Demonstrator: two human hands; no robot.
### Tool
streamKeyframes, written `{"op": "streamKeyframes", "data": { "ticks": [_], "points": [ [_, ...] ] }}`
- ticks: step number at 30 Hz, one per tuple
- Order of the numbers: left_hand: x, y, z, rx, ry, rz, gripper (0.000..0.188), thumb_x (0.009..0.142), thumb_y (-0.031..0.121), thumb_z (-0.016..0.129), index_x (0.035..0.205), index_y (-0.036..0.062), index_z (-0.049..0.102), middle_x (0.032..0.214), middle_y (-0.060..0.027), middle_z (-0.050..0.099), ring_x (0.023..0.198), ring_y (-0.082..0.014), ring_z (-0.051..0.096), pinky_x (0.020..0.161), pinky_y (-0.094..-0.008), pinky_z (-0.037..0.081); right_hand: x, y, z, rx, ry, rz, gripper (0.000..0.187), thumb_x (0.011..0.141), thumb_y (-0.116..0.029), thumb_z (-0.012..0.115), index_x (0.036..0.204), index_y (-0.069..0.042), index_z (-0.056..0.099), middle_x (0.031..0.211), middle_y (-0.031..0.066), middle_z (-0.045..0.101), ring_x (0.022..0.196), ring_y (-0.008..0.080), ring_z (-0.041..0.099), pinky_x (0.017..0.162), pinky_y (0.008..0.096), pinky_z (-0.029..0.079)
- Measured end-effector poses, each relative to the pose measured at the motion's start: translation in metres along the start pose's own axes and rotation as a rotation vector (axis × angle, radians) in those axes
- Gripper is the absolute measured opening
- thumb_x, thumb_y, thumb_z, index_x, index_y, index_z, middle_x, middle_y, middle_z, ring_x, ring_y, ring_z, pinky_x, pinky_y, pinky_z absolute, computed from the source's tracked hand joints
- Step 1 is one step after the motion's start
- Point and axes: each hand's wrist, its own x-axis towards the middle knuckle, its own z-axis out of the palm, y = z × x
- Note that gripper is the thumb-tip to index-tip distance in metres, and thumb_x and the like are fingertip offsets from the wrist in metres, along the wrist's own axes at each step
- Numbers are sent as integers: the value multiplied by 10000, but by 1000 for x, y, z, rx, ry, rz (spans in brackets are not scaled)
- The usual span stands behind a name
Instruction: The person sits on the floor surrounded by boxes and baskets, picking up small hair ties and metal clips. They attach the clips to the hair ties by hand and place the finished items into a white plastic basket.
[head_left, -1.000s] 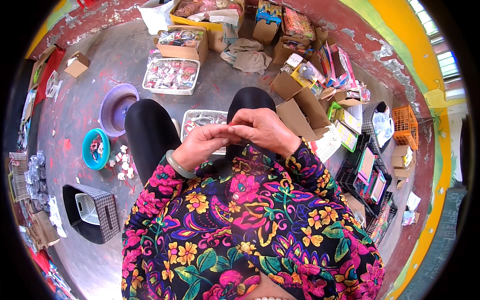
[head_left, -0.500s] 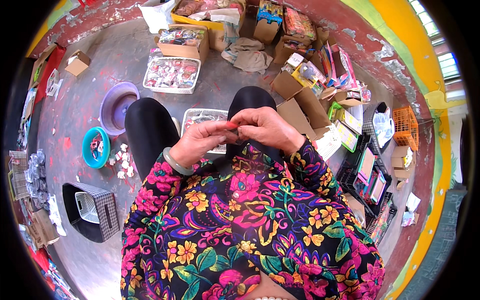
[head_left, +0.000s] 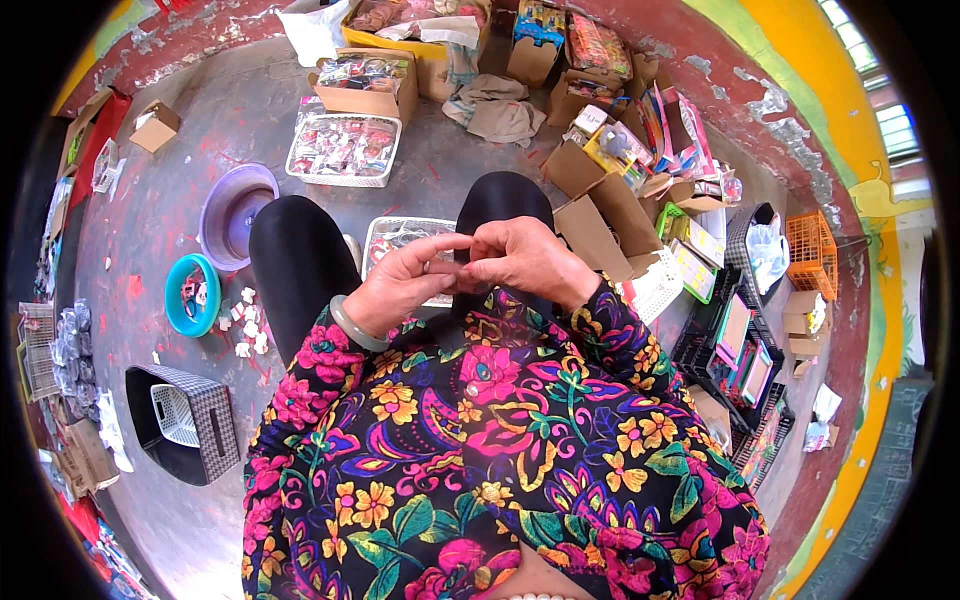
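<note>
My left hand and my right hand meet in front of my body, above my lap. Both have their fingers bent and pressed together, and the fingertips touch or nearly touch. Whatever lies between them is too small and too covered to name. A pale bangle circles my left wrist, and a ring shows on one left finger. Just beyond my hands, between my knees, stands a white basket with small packed items, partly covered by my left hand and leg.
A second white basket of packets stands farther out. On the left are a purple basin, a turquoise basin, white scraps and a checked bin. Open cartons, black crates and an orange crate crowd the right.
The bright red bit at my fingertips has gone mostly out of sight between the fingers. My left fingers have shifted slightly up and straightened; the right hand has turned a little.
</note>
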Motion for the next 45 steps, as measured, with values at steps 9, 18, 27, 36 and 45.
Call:
{"op": "streamKeyframes", "data": {
  "ticks": [9,18,27,36,45],
  "points": [
    [3,-4,-3,4,25,-35,478,872,0,466,1305,40,270,1097,-109,562,1000,-173,554,838,-289,458,1,-2,6,-118,81,-62,245,700,-227,684,747,-11,578,632,111,571,561,215,548,524,324,414],
    [6,-7,5,167,217,8,273,886,45,478,1155,2,465,986,-53,585,877,-123,574,758,-249,479,0,-10,11,-538,309,-400,82,707,-138,609,745,-73,575,683,98,565,687,291,568,576,376,440],
    [13,-18,6,431,386,297,270,741,-114,433,962,-48,572,1093,-120,569,1014,-177,533,835,-259,434,0,-13,24,-686,390,-668,143,679,-105,574,809,-56,538,726,71,564,694,257,573,605,356,447],
    [11,-21,2,544,445,406,168,773,-102,478,902,-40,565,991,-109,576,893,-142,551,762,-237,446,-6,-12,28,-615,466,-726,129,692,-98,561,810,-54,532,762,67,564,710,240,572,629,335,456],
    [16,-23,1,688,525,401,231,650,-131,436,802,-36,581,927,-121,613,861,-173,577,750,-260,448,-30,25,-27,-471,780,-674,114,712,-56,594,826,-65,602,774,77,594,722,265,576,633,355,472]
  ]
}}
